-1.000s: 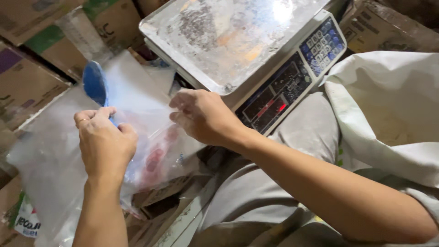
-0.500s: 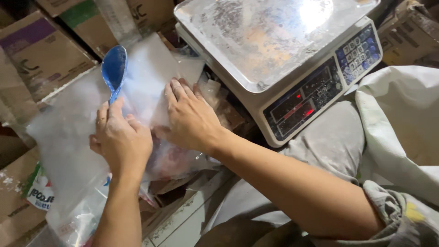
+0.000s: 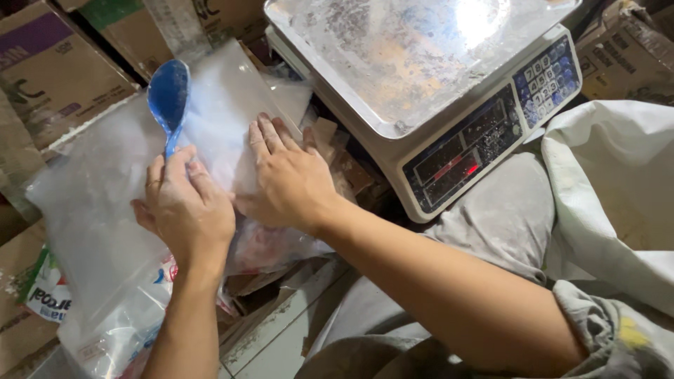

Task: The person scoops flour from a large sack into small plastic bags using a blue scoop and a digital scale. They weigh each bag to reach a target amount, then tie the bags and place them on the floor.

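1. The left hand [image 3: 186,210] grips the handle of a blue plastic spoon [image 3: 168,95], fingers [image 3: 156,175] curled shut on it, the bowl pointing to 12 o'clock above the knuckles.
2. The right hand [image 3: 291,179] lies flat on a clear plastic bag [image 3: 91,210], fingers spread apart and holding nothing, at 3 o'clock from the left hand and just beside it.
3. The bag rests on a heap of cardboard boxes [image 3: 56,67], with more bags beneath it; its opening cannot be made out.
4. To do this well, the flat palm likely needs even pressure so that the slippery film does not slide, and the spoon should stay upright, clear of the film.
5. A weighing scale [image 3: 421,77] with a metal pan sits at 2 o'clock, near the right hand; the elbow should keep off its keypad.
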